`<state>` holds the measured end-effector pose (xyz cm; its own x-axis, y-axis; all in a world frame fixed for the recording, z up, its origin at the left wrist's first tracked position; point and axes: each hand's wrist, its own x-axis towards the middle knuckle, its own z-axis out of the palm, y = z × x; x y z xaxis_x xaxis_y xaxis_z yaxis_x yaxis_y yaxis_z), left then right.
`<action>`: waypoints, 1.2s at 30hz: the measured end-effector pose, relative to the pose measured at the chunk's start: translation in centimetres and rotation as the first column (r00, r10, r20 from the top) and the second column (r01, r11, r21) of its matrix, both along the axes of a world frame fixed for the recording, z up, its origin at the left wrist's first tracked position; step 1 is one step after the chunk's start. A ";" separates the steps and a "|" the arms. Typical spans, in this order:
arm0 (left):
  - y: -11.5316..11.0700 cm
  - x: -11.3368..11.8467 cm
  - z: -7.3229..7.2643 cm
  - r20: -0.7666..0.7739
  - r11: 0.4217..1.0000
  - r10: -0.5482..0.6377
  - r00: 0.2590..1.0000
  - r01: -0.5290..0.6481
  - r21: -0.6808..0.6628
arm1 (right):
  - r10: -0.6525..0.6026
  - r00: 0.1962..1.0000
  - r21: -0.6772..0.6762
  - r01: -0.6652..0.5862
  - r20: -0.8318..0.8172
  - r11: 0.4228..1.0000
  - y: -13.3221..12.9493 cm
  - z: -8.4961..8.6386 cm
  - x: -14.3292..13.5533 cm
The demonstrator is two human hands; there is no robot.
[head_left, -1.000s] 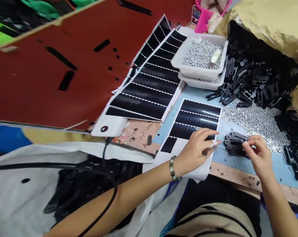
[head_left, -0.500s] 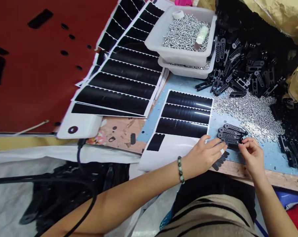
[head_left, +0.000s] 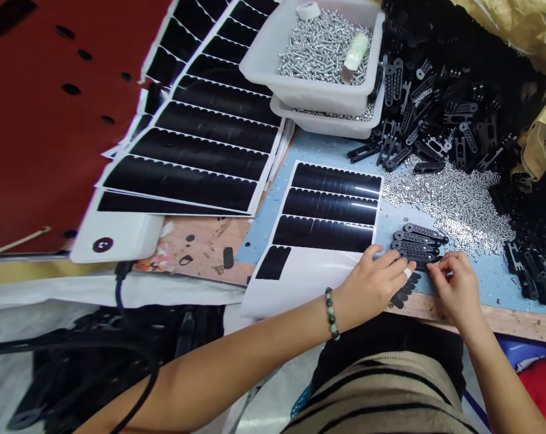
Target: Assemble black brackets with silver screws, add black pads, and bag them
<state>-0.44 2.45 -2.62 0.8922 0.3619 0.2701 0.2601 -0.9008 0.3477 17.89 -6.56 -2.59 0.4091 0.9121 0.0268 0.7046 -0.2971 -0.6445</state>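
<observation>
Several slim black parts point(head_left: 415, 242) lie side by side on the blue mat at the table's front. My left hand point(head_left: 377, 280), with a ring and a bead bracelet, reaches over their near left end, fingers bent together at the nearest part. Thumb and fingertips of my right hand point(head_left: 456, 280) pinch at that part's right end. Under my left fingers, black scalloped sticker strips point(head_left: 405, 292) lie by the wooden edge. Left of them is a white backing sheet point(head_left: 318, 274) with black sticker rows.
Loose screws and nuts point(head_left: 463, 202) spread behind my hands. A black parts pile point(head_left: 463, 120) is at the back right. Stacked white tubs point(head_left: 318, 93) hold screws and nuts. Large black sticker sheets point(head_left: 200, 138) overlap a white device point(head_left: 132, 235) at left.
The view has shifted, so the tubs and sheets appear further left. My right hand has moved slightly left along the nearest part, closer to my left hand.
</observation>
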 end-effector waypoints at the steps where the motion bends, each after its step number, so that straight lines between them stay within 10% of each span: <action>1: 0.0 0.1 0.0 0.000 1.000 -0.002 1.000 0.002 -0.008 | 0.030 0.996 -0.048 -0.026 0.083 0.999 0.0 0.2 0.2; 6: 0.7 0.1 0.4 -0.001 0.985 0.024 1.000 -0.024 -0.173 | 0.017 0.955 -0.048 -0.003 0.295 0.999 0.1 1.2 0.9; 12: 1.3 -0.2 1.7 0.093 0.891 0.078 0.993 -0.027 -0.453 | 0.409 0.897 0.169 -0.383 -0.166 0.908 0.9 2.3 -1.5; 19: 1.3 -1.7 0.7 0.059 0.955 0.144 0.988 -0.123 -0.270 | -0.085 0.779 0.029 0.132 -0.622 0.991 1.9 0.8 -1.2; 29: 0.8 -1.8 -0.2 -0.027 0.997 0.050 0.998 -0.052 -0.054 | -0.188 0.745 -0.045 0.208 -0.640 0.977 2.7 -0.2 -1.4; 36: 0.8 -1.0 0.0 -0.018 0.996 0.063 0.998 -0.064 -0.054 | -0.103 0.925 -0.052 0.091 -0.366 0.995 2.6 -0.3 -1.2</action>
<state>-1.42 3.26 -2.60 0.8711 0.4317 0.2341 0.3220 -0.8621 0.3913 16.67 -4.00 -2.87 0.4711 0.8652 -0.1719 0.3869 -0.3778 -0.8412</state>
